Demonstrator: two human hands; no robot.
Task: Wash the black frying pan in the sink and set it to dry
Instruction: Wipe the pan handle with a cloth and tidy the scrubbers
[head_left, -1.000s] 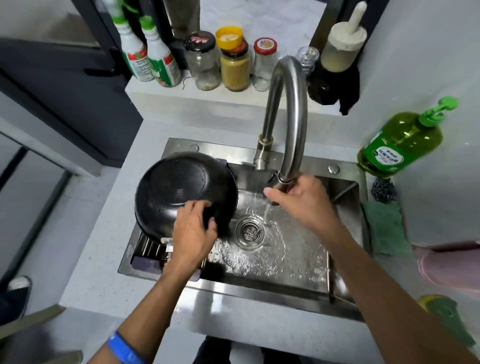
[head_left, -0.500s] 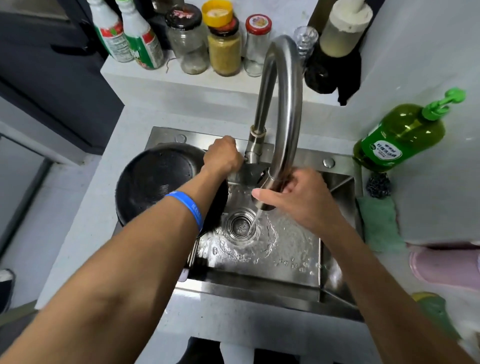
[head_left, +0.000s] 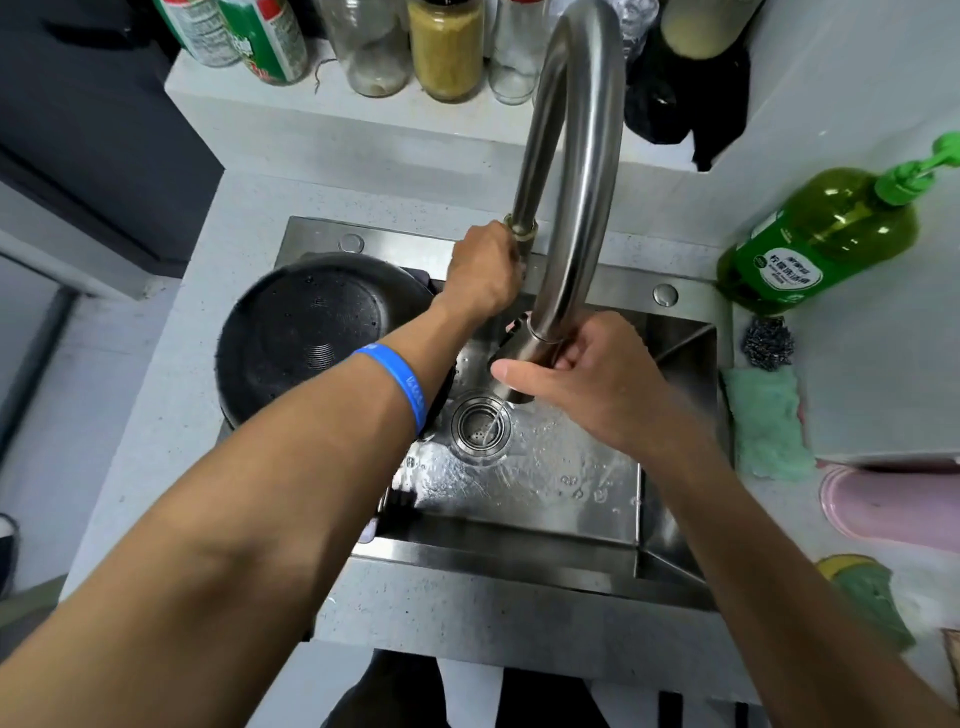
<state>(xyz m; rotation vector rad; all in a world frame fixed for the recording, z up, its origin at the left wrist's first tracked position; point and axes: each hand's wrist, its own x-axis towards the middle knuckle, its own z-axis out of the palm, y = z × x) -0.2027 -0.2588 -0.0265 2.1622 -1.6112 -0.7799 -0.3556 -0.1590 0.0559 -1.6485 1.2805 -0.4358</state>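
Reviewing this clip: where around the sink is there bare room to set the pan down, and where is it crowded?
Bare counter lies left of the frying pan, and a bare strip runs along the sink's front rim. The right side is crowded: soap bottle, steel scourer, green cloth. The back ledge is lined with jars and bottles.

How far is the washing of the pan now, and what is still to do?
Done, it seems: the black frying pan lies upside down and wet on the sink's left side, in no hand. In hand: the left hand grips at the faucet base while the right hand holds the spout, and only a thin stream runs. Left: stopping the water fully; perhaps moving the pan elsewhere to dry.
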